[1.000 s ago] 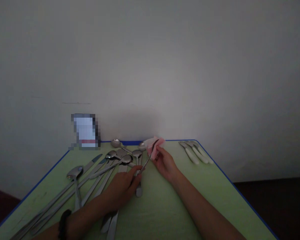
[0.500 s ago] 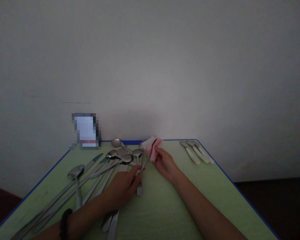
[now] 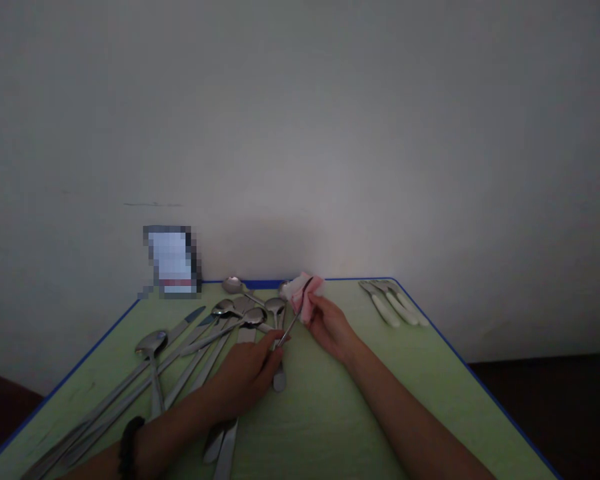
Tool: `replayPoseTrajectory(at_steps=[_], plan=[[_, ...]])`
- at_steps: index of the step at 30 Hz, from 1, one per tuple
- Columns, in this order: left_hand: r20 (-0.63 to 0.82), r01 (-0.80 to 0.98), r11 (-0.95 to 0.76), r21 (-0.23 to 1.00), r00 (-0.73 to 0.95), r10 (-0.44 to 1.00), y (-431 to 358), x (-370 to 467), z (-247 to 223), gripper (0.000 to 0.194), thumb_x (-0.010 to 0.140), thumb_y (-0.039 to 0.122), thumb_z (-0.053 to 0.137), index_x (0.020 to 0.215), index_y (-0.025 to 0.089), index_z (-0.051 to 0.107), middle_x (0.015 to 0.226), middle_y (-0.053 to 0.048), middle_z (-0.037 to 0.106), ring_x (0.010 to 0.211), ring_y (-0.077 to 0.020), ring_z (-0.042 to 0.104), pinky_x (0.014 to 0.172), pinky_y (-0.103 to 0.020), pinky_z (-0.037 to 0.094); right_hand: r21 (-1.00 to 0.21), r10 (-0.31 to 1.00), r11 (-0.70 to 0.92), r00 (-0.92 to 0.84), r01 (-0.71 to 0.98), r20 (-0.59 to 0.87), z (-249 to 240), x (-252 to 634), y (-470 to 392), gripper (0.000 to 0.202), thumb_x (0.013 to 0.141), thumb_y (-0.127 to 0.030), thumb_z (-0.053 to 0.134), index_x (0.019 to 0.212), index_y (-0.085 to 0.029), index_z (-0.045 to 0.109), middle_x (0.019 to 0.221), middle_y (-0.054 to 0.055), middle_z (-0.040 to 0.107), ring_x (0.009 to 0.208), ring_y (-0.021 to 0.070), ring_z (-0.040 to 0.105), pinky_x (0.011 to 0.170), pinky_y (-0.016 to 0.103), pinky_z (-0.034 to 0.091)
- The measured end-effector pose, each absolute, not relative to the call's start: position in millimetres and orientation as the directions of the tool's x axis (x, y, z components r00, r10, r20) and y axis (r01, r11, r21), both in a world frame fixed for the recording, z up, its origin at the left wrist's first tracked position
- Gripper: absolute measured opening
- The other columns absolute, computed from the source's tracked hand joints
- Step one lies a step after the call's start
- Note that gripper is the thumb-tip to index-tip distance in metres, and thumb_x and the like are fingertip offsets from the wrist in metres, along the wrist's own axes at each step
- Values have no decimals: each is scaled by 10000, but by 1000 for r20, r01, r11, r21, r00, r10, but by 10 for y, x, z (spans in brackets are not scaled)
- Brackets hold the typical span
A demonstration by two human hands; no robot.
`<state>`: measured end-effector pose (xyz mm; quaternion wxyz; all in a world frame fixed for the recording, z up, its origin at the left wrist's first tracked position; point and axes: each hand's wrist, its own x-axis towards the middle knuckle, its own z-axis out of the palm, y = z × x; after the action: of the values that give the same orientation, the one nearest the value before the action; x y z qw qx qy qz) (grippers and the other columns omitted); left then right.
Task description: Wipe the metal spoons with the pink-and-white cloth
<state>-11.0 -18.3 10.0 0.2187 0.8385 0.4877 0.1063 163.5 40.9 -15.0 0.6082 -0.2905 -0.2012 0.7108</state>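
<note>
My left hand (image 3: 253, 373) is closed on a thin metal piece of cutlery (image 3: 291, 330), which slants up and away to the right. Its far end goes into a pink and white cloth (image 3: 299, 292), so I cannot tell what kind of cutlery it is. My right hand (image 3: 329, 327) pinches the cloth around that end. Beneath and beside my left hand lie several spoons, among them a spoon (image 3: 254, 317) and another spoon (image 3: 275, 307) behind the fingers.
On the green table (image 3: 330, 420), long-handled spoons (image 3: 151, 343) and knives (image 3: 187, 323) spread out at the left. Several forks (image 3: 383, 307) with pale handles lie at the far right. A blurred-out device with a lit screen (image 3: 173, 260) leans on the wall (image 3: 300, 133) behind.
Very little differs. The cloth has shifted slightly in the fingers of my right hand; both hands keep their hold and place.
</note>
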Motion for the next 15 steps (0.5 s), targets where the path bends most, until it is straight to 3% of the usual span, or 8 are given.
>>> replayPoseTrajectory(at_steps=[15], plan=[[-30,768,-434,472,506,862,-171,-115,71,415,930,353,248,1229,161,461,699,-45,682,683,-204,633,624,-274,388,-653,981,-185,-94,-734,-172,-131,1629,397,79,749,-123,587,788,-152,649,736,17,698,689,103,625,710,223,492]])
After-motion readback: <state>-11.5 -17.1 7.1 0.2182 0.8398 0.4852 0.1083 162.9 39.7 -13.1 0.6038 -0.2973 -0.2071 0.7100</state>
